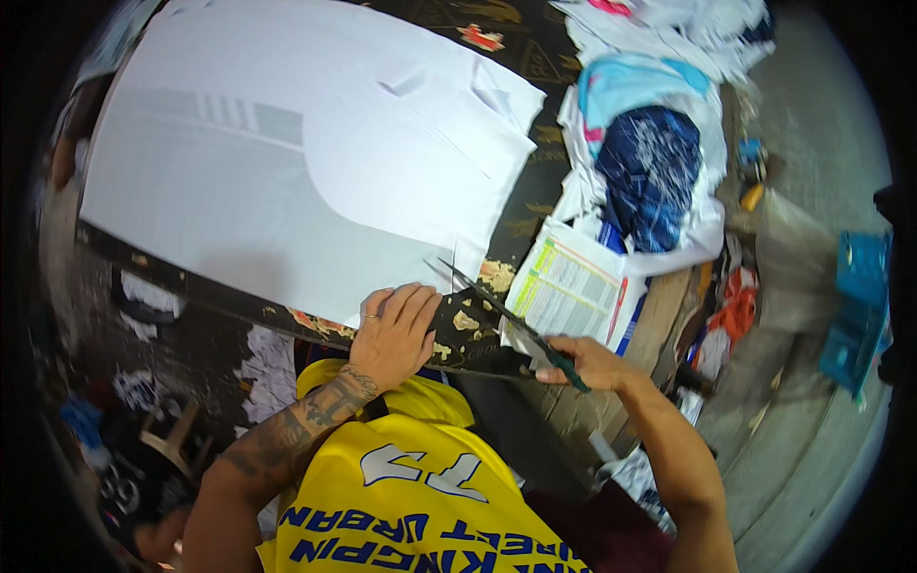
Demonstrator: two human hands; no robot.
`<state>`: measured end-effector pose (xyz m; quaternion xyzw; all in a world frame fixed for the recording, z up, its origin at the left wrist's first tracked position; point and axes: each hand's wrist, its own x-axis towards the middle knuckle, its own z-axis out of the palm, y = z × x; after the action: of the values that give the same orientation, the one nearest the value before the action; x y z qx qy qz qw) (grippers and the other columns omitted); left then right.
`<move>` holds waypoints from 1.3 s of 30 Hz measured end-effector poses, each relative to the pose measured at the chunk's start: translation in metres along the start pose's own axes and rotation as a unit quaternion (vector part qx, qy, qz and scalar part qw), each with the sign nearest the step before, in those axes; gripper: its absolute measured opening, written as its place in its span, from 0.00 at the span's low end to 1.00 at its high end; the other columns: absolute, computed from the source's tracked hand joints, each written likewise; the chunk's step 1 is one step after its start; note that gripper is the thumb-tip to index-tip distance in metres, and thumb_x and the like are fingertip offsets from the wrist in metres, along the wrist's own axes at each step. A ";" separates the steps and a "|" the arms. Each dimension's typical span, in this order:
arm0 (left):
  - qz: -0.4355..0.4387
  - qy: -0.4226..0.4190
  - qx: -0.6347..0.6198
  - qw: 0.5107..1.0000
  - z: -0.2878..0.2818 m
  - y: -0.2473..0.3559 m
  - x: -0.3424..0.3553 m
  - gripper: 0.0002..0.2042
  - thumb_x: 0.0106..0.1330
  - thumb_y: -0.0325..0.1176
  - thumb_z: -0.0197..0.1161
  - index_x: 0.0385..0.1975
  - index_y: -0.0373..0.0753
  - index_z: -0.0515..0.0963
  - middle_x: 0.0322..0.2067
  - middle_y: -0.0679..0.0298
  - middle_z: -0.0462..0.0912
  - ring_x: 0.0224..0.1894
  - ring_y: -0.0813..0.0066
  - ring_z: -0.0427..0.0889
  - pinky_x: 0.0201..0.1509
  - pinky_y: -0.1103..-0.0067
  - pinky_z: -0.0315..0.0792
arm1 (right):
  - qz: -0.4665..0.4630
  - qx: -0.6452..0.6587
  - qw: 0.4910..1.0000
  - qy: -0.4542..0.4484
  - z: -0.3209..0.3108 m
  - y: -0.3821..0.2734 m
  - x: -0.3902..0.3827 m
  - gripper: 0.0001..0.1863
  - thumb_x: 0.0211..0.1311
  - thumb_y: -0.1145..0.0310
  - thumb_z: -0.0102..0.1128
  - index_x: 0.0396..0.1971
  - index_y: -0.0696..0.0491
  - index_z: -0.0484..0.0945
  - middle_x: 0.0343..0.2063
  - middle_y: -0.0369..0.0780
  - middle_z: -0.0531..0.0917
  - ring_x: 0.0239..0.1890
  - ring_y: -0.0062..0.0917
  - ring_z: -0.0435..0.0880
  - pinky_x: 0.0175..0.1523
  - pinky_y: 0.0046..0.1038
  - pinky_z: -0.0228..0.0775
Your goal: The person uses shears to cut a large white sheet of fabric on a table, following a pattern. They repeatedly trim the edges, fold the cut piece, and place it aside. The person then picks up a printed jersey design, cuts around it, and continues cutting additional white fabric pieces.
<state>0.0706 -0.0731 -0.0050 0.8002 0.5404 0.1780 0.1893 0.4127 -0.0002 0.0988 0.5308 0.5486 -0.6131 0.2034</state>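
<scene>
A large piece of white fabric lies spread on a dark, worn table, with a greyer area showing in its left and lower part. My left hand rests palm down on the fabric's front edge, fingers slightly bent and lying on it. My right hand, at the table's front edge right of the fabric, grips long scissors with dark green handles. Their blades reach over the fabric's lower right corner, near a short line or slit there; whether they touch it I cannot tell.
Piled light cloth, a navy patterned bundle and a printed sheet lie along the right. A blue plastic crate is on the floor at far right. A person in dark clothing is at lower left, among scraps.
</scene>
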 end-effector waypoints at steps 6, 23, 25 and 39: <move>-0.011 0.016 0.052 0.998 0.019 0.001 -0.009 0.27 0.64 0.44 0.66 0.63 0.41 0.79 0.63 0.64 0.78 0.70 0.68 0.72 0.75 0.57 0.60 | -0.050 -0.230 0.969 -0.077 -0.089 -0.046 0.074 0.32 0.62 0.36 0.77 0.40 0.54 0.82 0.37 0.42 0.82 0.43 0.35 0.81 0.50 0.37 0.73; -0.002 0.038 0.065 0.997 0.017 0.000 -0.006 0.24 0.65 0.45 0.65 0.60 0.43 0.81 0.61 0.66 0.79 0.67 0.70 0.74 0.72 0.58 0.63 | -0.046 -0.256 0.964 -0.061 -0.080 -0.090 0.098 0.40 0.50 0.30 0.82 0.25 0.58 0.82 0.19 0.42 0.79 0.25 0.30 0.78 0.35 0.36 0.71; -0.008 0.042 0.050 0.998 0.016 0.001 -0.006 0.24 0.65 0.44 0.65 0.59 0.43 0.82 0.61 0.66 0.80 0.67 0.69 0.74 0.71 0.58 0.63 | -0.024 -0.288 0.955 -0.070 -0.073 -0.098 0.101 0.40 0.51 0.29 0.81 0.28 0.59 0.84 0.19 0.41 0.79 0.25 0.29 0.77 0.34 0.36 0.71; -0.021 0.021 -0.131 0.991 -0.013 -0.008 -0.004 0.24 0.64 0.37 0.67 0.60 0.37 0.79 0.62 0.59 0.79 0.69 0.61 0.73 0.73 0.57 0.64 | -0.057 -0.182 0.981 0.044 0.015 -0.128 0.108 0.38 0.51 0.33 0.83 0.30 0.59 0.84 0.21 0.42 0.80 0.27 0.30 0.80 0.37 0.34 0.73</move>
<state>0.0563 -0.0720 0.0018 0.7531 0.5333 0.2599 0.2845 0.2620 0.0630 0.0606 0.4795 0.6885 -0.4897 0.2371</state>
